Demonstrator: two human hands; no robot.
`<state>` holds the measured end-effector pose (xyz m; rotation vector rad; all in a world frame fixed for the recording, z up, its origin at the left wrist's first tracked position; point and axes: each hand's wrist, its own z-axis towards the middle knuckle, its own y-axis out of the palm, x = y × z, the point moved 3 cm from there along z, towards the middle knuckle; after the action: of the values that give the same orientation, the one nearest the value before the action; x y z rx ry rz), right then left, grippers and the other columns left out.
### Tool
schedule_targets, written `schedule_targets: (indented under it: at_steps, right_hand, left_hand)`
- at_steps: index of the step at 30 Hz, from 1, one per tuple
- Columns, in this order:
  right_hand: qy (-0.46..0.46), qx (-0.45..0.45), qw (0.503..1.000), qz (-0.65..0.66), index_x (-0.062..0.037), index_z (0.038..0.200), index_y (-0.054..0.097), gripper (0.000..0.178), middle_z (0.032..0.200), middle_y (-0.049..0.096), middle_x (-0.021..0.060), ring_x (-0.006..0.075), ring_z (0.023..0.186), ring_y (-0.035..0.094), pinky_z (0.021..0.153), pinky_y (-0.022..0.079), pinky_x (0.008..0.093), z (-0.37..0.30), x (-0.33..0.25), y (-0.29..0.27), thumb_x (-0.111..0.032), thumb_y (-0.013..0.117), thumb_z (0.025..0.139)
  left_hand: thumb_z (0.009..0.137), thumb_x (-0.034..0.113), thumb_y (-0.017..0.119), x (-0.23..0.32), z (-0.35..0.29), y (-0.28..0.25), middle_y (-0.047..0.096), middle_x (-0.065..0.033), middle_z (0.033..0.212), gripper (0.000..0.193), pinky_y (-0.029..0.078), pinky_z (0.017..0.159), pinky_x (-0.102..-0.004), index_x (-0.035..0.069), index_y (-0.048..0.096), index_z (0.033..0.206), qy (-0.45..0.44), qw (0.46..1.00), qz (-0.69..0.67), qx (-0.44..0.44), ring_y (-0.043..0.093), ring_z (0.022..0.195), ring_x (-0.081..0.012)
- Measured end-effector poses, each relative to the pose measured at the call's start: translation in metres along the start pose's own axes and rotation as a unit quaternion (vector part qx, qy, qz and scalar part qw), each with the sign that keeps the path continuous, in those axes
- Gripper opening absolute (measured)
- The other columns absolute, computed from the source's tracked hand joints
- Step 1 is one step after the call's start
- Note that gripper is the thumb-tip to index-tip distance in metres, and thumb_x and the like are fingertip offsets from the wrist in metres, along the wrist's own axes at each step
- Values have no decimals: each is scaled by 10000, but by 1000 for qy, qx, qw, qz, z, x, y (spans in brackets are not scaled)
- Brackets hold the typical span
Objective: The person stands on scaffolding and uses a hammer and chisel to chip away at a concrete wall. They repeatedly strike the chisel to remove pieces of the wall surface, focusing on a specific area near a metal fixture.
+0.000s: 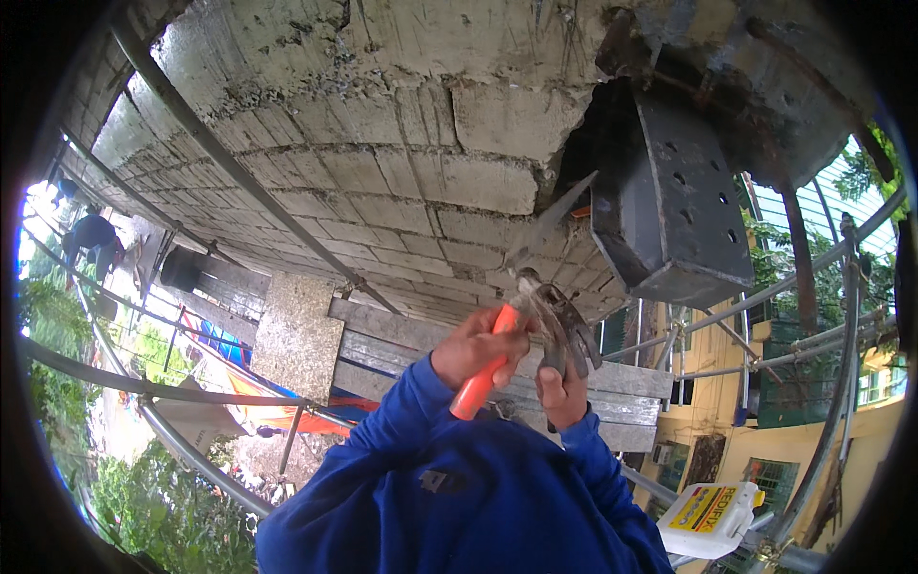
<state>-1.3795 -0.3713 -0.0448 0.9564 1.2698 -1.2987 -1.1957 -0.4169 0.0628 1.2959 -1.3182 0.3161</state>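
My left hand (pixel 473 349) is closed around the orange handle of a trowel (pixel 481 383). Its grey, tapering blade points up and to the right, toward the gap beside the steel bracket. Just right of it, my right hand (pixel 564 394) grips a dark grey, curved object (pixel 571 335), whose kind I cannot make out; its upper part lies close to the trowel's neck. Both hands are raised in front of my chest, in blue sleeves. Above them on the right, a dark steel bracket (pixel 684 191) with round holes sits under broken masonry.
A block wall (pixel 382 177) spans the top. Scaffold pipes (pixel 225 158) cross on both sides. Below lie wooden planks (pixel 612 383) and a speckled board (pixel 298 335). A white jug (pixel 712 521) with a yellow label stands at lower right. Another person (pixel 93 237) is far left.
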Motion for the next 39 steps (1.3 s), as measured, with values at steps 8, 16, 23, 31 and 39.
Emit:
schedule_targets:
  at_steps: [8,16,23,31,39]
  right_hand:
    - [-1,33,986,165,-28,804,510,653,553,489,12,98,454,469,427,363,248,-2,-43,4,-678,558,851]
    - [58,35,989,132,-31,744,510,705,532,482,19,100,457,471,428,359,241,-7,-48,5,-730,534,827]
    - [-101,0,983,153,-23,771,527,671,589,515,46,114,480,480,442,368,256,-4,-71,1,-690,566,835]
    - [62,-19,996,56,-74,889,509,356,625,460,-13,82,543,442,473,356,243,1,-16,14,-422,583,914]
    - [-76,-13,985,-153,-27,942,603,252,879,603,98,303,725,567,614,442,410,-14,8,5,-267,633,871]
  left_hand:
    - [878,188,602,-25,6,-34,546,-32,698,266,444,490,-295,-9,522,1038,56,979,156,121,542,548,-121]
    - [863,138,638,-23,-4,-31,556,-20,710,215,450,495,-271,19,536,1010,77,969,155,174,547,545,-101]
    - [862,170,645,-23,5,-32,556,-1,696,232,427,504,-258,20,562,1019,68,959,207,184,521,568,-78]
    - [828,163,651,-16,7,-22,581,-24,686,230,428,502,-279,4,570,973,108,954,191,206,512,560,-72]
    - [828,162,656,0,6,-14,561,-5,649,219,417,463,-273,11,560,954,115,941,227,221,504,506,-72]
